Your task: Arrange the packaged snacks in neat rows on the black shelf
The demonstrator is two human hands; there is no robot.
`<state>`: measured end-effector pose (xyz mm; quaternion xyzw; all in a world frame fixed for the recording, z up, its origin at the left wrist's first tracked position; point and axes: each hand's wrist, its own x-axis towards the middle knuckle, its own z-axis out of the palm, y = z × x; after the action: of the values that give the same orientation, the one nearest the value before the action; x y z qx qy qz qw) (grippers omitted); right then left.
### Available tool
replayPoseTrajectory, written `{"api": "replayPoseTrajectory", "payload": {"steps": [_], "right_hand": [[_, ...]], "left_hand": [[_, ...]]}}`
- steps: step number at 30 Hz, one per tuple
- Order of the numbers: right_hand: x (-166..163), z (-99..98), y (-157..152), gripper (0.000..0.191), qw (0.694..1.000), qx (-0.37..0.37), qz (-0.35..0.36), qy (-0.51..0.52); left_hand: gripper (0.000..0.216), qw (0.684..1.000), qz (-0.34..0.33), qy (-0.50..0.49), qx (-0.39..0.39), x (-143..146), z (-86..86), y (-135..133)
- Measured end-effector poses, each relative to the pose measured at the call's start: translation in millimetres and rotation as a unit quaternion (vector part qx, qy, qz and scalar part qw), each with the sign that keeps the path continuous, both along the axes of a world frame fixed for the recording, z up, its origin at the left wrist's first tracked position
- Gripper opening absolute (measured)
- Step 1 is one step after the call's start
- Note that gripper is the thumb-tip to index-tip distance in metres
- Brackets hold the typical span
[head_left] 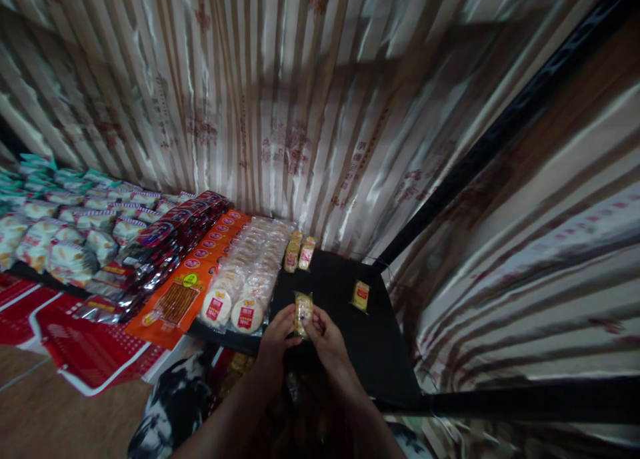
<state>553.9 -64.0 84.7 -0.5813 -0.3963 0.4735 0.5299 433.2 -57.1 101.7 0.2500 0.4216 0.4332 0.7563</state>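
Here, pinching a small snack packet [303, 314] from both sides, with fingertips of the left hand [275, 342] and the right hand [327, 342] pressing together on its edges. Holding it upright just above the near edge of a black shelf [335, 282]. Blurring the wrapper's print past reading, and cropping both forearms at the bottom of the frame, over a patterned garment [173, 405] too dim to make out. Sharing the shelf with a yellow packet [361, 295] lying well apart to the right and two more small packets [299, 253] near the back. Adjoining, to the left, rows of round crackers [245, 279], orange packs [193, 282], dark red packs [167, 242] and pale bags [55, 235], the last cut off at the frame's edge. Backing onto a shiny striped curtain [310, 99], with a black frame post [480, 159] slanting across it. Showing, lower left, a red sheet [75, 345] over wooden floor [45, 412].
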Motion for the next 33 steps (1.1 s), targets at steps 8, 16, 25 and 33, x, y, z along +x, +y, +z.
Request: {"api": "replayPoseTrajectory", "payload": {"steps": [8, 16, 25, 33], "right_hand": [[7, 9.6, 8, 0.025, 0.986, 0.080, -0.037, -0.141], [18, 4.7, -1, 0.015, 0.906, 0.196, -0.034, -0.375], [11, 4.0, 13, 0.046, 0.997, -0.006, -0.067, -0.039], [27, -11.9, 61, 0.046, 0.988, 0.037, -0.113, -0.102]], "left_hand": [[0.029, 0.998, 0.068, -0.013, 0.012, 8, 0.7, 10], [0.034, 0.994, 0.042, -0.096, -0.019, 12, 5.1, 17], [0.037, 0.997, 0.074, -0.012, 0.032, 29, -8.3, 28], [0.031, 0.968, 0.126, 0.168, 0.140, 49, -19.0, 56]]}}
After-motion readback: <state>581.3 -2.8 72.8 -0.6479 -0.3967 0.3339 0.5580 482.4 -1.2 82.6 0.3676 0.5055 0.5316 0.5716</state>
